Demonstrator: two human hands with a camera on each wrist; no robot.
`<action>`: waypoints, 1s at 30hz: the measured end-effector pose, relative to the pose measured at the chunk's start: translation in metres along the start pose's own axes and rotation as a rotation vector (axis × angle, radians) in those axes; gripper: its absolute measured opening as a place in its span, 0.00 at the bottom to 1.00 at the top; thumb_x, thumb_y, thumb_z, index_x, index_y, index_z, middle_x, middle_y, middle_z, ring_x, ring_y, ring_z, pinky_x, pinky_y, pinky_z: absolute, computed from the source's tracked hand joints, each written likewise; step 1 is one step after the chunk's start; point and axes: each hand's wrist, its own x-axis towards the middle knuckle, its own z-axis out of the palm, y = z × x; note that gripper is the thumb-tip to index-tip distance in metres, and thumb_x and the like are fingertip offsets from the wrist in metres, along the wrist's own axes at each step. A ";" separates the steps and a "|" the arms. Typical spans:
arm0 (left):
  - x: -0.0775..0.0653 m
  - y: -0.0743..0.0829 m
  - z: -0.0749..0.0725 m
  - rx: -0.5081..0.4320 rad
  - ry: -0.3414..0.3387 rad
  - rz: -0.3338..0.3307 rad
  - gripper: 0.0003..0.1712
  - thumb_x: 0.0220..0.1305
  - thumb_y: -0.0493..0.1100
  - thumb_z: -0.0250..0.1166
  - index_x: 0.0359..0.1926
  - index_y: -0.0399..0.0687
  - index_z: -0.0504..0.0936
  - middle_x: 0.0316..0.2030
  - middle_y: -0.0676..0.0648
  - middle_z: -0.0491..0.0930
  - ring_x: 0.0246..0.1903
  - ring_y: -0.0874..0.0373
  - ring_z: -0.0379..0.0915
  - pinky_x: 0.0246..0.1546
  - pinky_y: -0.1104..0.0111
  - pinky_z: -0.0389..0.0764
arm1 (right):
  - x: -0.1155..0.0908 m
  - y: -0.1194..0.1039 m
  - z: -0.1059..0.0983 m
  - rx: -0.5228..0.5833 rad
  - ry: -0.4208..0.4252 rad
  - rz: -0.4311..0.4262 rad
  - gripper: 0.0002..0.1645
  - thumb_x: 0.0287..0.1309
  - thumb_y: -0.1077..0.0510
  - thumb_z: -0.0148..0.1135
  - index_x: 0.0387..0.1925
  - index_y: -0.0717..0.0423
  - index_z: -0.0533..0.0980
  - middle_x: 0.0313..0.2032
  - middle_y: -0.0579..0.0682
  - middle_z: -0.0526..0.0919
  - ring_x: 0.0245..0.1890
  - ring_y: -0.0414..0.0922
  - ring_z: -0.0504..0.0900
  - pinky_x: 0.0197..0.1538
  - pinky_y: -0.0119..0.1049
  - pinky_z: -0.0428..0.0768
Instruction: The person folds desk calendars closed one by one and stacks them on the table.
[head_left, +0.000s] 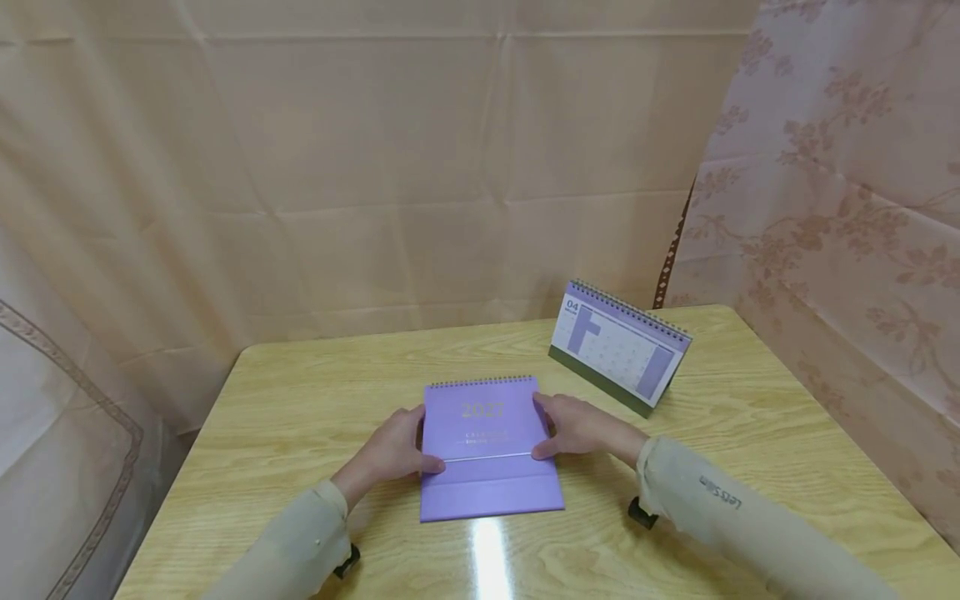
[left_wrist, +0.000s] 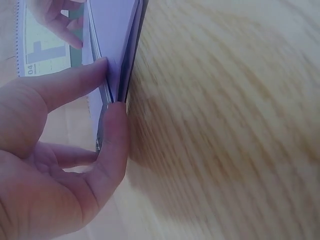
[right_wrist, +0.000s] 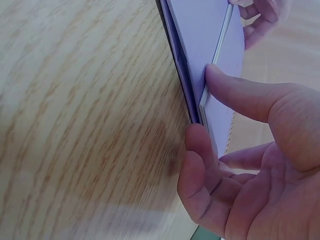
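Purple calendar (head_left: 485, 440), one | left hand (head_left: 393, 446), right hand (head_left: 577, 425): pinching opposite sides | step, I judge: setting up or folding it | next calls for: even grip

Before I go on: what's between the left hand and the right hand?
The purple calendar. In the head view, the left hand grips its left side and the right hand its right.
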 end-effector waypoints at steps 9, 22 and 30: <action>-0.004 0.008 -0.005 0.213 0.018 0.021 0.58 0.43 0.51 0.85 0.69 0.25 0.67 0.58 0.29 0.75 0.58 0.38 0.72 0.62 0.49 0.73 | -0.005 -0.003 -0.009 -0.145 0.061 -0.022 0.52 0.50 0.43 0.79 0.69 0.65 0.69 0.49 0.55 0.79 0.43 0.46 0.77 0.52 0.46 0.79; -0.006 0.018 -0.008 0.274 -0.127 0.099 0.65 0.42 0.60 0.84 0.72 0.29 0.65 0.72 0.26 0.58 0.72 0.31 0.53 0.67 0.37 0.60 | -0.010 0.003 -0.007 -0.240 0.047 -0.153 0.59 0.46 0.37 0.80 0.74 0.55 0.65 0.73 0.58 0.62 0.73 0.62 0.56 0.66 0.67 0.63; -0.003 0.017 -0.002 0.302 -0.150 0.075 0.60 0.44 0.61 0.83 0.71 0.32 0.67 0.73 0.29 0.58 0.73 0.33 0.52 0.68 0.39 0.59 | -0.013 0.002 -0.005 -0.264 -0.017 -0.138 0.63 0.43 0.34 0.79 0.76 0.53 0.62 0.77 0.59 0.55 0.75 0.64 0.50 0.64 0.77 0.57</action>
